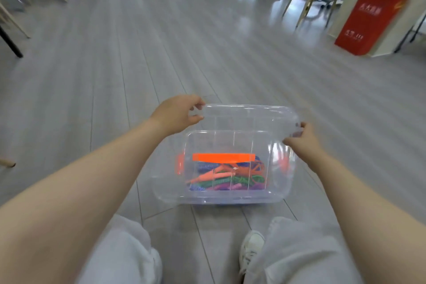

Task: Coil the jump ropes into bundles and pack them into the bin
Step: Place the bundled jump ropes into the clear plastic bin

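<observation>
A clear plastic bin (pixel 166 188) stands on the grey floor in front of my knees. Inside lie coiled jump ropes (pixel 227 181) in orange, green, purple and blue. A clear lid (pixel 249 117) with an orange handle (pixel 222 157) is held above the bin, tilted. My left hand (pixel 178 113) pinches the lid's far left corner. My right hand (pixel 299 137) grips the lid's right edge. Orange latches (pixel 180 163) show on the bin's sides.
My legs in white trousers and one white shoe (pixel 250 250) are just behind the bin. A red sign (pixel 371 21) leans on a white column at the right. Chair and table legs (pixel 306 7) stand at the far edges.
</observation>
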